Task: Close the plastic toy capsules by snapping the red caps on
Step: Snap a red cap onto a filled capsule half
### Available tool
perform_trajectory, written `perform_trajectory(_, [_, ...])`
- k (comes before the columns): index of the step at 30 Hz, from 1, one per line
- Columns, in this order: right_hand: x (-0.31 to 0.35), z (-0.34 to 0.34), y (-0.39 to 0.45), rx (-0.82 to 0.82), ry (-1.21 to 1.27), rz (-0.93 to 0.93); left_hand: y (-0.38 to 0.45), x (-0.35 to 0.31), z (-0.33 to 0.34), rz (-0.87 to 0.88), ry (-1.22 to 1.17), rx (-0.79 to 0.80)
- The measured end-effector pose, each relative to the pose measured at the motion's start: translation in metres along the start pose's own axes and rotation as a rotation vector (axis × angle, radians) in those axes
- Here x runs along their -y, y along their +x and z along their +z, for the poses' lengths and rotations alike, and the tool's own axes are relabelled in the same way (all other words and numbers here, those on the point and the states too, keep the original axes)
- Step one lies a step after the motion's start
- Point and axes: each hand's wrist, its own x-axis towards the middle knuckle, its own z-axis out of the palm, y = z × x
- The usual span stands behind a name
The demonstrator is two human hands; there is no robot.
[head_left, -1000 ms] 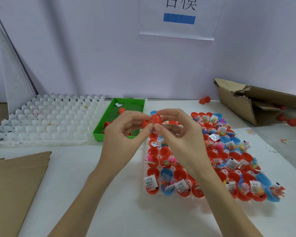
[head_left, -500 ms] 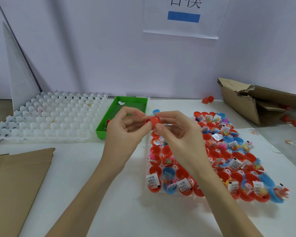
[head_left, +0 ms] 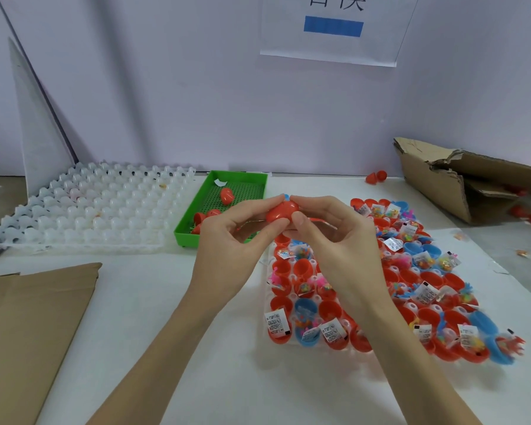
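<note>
A red capsule [head_left: 281, 211] is held above the table between both hands. My left hand [head_left: 230, 250] pinches its left side with thumb and fingers. My right hand [head_left: 331, 240] pinches its right side, thumb on the near face. Whether its two halves are fully joined is hidden by my fingers. Below and to the right lies a clear tray [head_left: 265, 277] holding several open red and blue capsule halves [head_left: 328, 311] with small toys and paper slips inside.
A green tray [head_left: 242, 179] behind my hands holds a few red capsule pieces [head_left: 226, 195]. A white moulded tray [head_left: 98, 210] lies at the left, brown cardboard [head_left: 28, 326] at the near left, a torn box [head_left: 460, 182] at the right, loose red caps [head_left: 376, 177] by the wall.
The hands stay together at the same spot; the red capsule shows more fully between the fingers now. The camera view has shifted slightly.
</note>
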Motion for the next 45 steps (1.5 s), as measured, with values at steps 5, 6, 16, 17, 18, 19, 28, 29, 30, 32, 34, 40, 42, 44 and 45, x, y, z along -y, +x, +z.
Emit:
perform_trajectory(5, [0.001,0.003,-0.002,-0.041,-0.024,-0.036,-0.001,-0.001,0.003,-0.038,-0.022,-0.021])
perform_trajectory(6, [0.001,0.003,-0.002,-0.049,-0.042,-0.052,-0.001,-0.001,0.003,-0.047,-0.03,-0.018])
perform_trajectory(16, [0.0,0.005,-0.005,0.012,-0.319,-0.145,0.001,-0.002,0.001,-0.148,-0.162,-0.031])
perform_trajectory(17, [0.0,0.007,-0.006,0.034,-0.381,-0.15,0.002,-0.002,0.0,-0.18,-0.198,-0.035])
perform_trajectory(18, [-0.001,0.009,-0.007,0.047,-0.458,-0.17,0.002,-0.002,-0.001,-0.216,-0.242,-0.032])
perform_trajectory(19, [-0.002,0.012,-0.008,0.042,-0.542,-0.203,0.002,-0.003,-0.002,-0.254,-0.29,-0.024])
perform_trajectory(28, [-0.001,0.018,-0.012,-0.081,-0.743,-0.315,-0.002,0.001,0.008,-0.533,-0.586,0.092])
perform_trajectory(29, [-0.002,0.019,-0.012,-0.086,-0.737,-0.322,-0.003,0.001,0.009,-0.549,-0.608,0.099])
perform_trajectory(30, [-0.002,0.019,-0.013,-0.092,-0.732,-0.325,-0.002,0.001,0.01,-0.559,-0.624,0.101])
perform_trajectory(32, [-0.001,0.018,-0.012,-0.094,-0.723,-0.32,-0.002,0.002,0.01,-0.559,-0.638,0.094])
perform_trajectory(34, [0.0,0.018,-0.012,-0.096,-0.723,-0.319,-0.002,0.002,0.011,-0.553,-0.644,0.091])
perform_trajectory(40, [0.0,0.018,-0.013,-0.102,-0.73,-0.337,-0.003,0.002,0.012,-0.54,-0.65,0.086])
perform_trajectory(42, [0.0,0.019,-0.012,-0.081,-0.722,-0.327,-0.002,0.002,0.011,-0.558,-0.667,0.069])
perform_trajectory(44, [0.0,0.019,-0.011,-0.045,-0.704,-0.32,-0.001,0.003,0.011,-0.584,-0.691,0.057])
perform_trajectory(45, [0.001,0.019,-0.011,-0.036,-0.696,-0.322,-0.001,0.003,0.01,-0.594,-0.696,0.058])
